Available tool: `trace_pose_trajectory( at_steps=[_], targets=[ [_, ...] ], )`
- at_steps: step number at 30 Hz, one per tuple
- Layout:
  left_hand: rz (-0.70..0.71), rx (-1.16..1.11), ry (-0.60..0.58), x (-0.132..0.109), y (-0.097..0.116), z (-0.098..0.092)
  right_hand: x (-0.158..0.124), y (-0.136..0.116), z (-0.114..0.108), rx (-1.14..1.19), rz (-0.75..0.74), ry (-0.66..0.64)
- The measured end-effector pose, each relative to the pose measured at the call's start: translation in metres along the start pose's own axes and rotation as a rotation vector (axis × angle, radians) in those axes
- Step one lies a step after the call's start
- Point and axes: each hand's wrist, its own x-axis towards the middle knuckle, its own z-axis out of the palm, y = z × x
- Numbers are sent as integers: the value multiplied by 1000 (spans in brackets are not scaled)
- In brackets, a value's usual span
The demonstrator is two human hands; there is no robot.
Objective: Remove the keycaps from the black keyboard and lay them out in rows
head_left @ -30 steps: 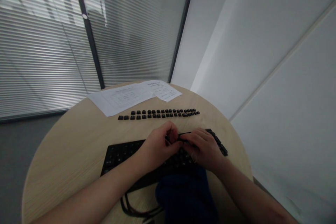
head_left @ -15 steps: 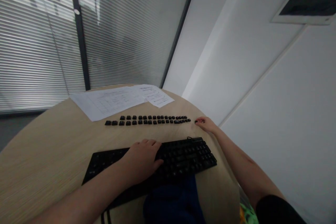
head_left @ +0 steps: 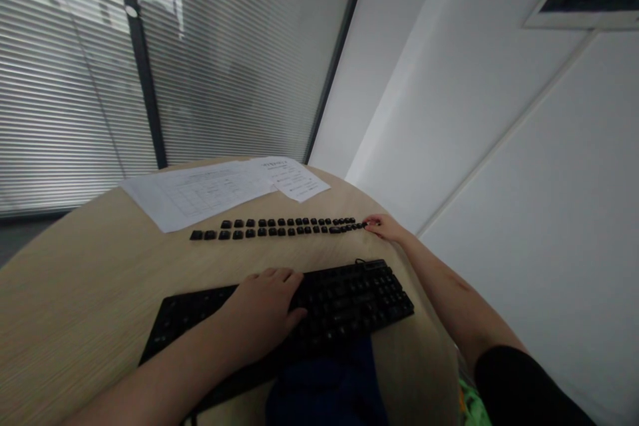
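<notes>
A black keyboard (head_left: pixel 349 299) lies on the round wooden table (head_left: pixel 90 279) in front of me. My left hand (head_left: pixel 264 309) rests flat on its middle keys, fingers stretched out. Beyond the keyboard, two rows of loose black keycaps (head_left: pixel 274 227) run across the table. My right hand (head_left: pixel 382 226) reaches to the right end of those rows, fingers pinched at the last keycap there, touching it.
Printed paper sheets (head_left: pixel 210 190) lie at the far side of the table, near the window blinds (head_left: pixel 74 80). A dark blue cloth (head_left: pixel 324 393) lies at the near table edge. A white wall (head_left: pixel 499 146) stands close on the right.
My right hand left the keyboard, reached to the right end of the keycap rows and slid slightly left against them. My left hand flattened onto the keys.
</notes>
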Motion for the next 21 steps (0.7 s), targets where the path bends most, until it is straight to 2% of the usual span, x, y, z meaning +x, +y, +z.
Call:
trace_pose_trajectory(
  at_steps=[9,14,17,21],
  targets=[
    [4,3,15,3,-3,3,-6,-10,1,85,26,68],
    [25,6,18,2,-3,2,-17,-23,-8,206,30,222],
    [26,-5,16,2,-2,1,-35,-34,-22,319,26,365],
    [24,-4,11,3,-2,2,-85,-55,-35,490,1,463]
  ],
)
